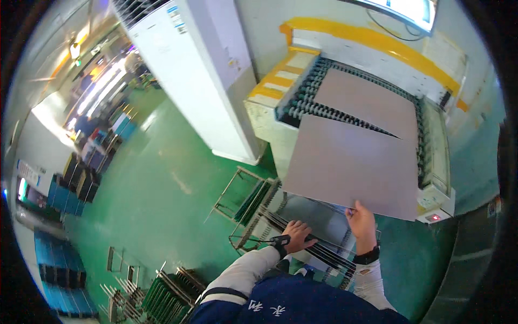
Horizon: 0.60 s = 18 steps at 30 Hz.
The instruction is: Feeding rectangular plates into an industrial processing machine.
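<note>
My right hand (pixel 362 224) pinches the near edge of a flat, thin grey-brown panel (pixel 350 167), thumb on top. The panel is tilted, its far part over the roller conveyor (pixel 302 102) and its near edge over the rack. A second similar panel (pixel 372 102) lies flat on the rollers, partly overlapped by the held one. My left hand (pixel 297 236) is closed over the upper edge of a thin panel standing in a wire rack (pixel 253 232); its fingertips are partly hidden. Several upright panels (pixel 324 254) stand in that rack, close in front of me.
A tall white cabinet unit (pixel 189 70) stands left of the conveyor machine, which has yellow tape (pixel 367 38) along its hood. A screen (pixel 410 13) hangs above. More racks (pixel 167 291) stand at lower left on the green floor (pixel 145 183). Blue bins (pixel 56 264) line the left wall.
</note>
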Each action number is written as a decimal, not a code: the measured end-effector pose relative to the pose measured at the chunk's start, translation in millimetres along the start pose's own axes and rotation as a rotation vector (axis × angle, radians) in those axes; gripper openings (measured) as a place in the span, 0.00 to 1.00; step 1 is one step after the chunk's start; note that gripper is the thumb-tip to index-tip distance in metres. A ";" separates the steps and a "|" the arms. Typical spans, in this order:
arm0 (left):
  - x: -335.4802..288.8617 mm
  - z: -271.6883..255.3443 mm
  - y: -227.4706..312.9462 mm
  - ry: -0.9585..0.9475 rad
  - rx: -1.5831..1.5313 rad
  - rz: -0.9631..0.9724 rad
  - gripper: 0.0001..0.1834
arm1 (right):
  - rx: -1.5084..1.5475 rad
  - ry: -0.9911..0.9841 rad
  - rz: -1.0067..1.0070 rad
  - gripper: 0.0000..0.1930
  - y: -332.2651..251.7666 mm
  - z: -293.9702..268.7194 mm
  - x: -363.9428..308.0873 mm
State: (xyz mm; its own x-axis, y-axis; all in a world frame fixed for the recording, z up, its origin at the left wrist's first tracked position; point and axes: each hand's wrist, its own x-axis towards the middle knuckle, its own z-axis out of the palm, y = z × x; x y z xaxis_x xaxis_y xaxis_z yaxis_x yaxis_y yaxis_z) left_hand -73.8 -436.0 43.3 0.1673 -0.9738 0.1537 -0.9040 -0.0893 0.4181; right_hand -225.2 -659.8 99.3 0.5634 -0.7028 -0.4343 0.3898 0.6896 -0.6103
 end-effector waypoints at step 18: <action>10.2 3.9 2.7 -0.042 0.038 -0.010 0.29 | -0.118 -0.078 0.130 0.14 1.8 29.4 17.5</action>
State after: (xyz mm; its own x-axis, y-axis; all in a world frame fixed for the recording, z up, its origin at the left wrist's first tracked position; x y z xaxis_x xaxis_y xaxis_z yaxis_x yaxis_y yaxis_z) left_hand -76.0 -447.0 42.4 0.1599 -0.9808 0.1115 -0.9169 -0.1057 0.3848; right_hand -193.2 -665.7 110.0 0.6598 -0.5901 -0.4652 0.2245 0.7457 -0.6274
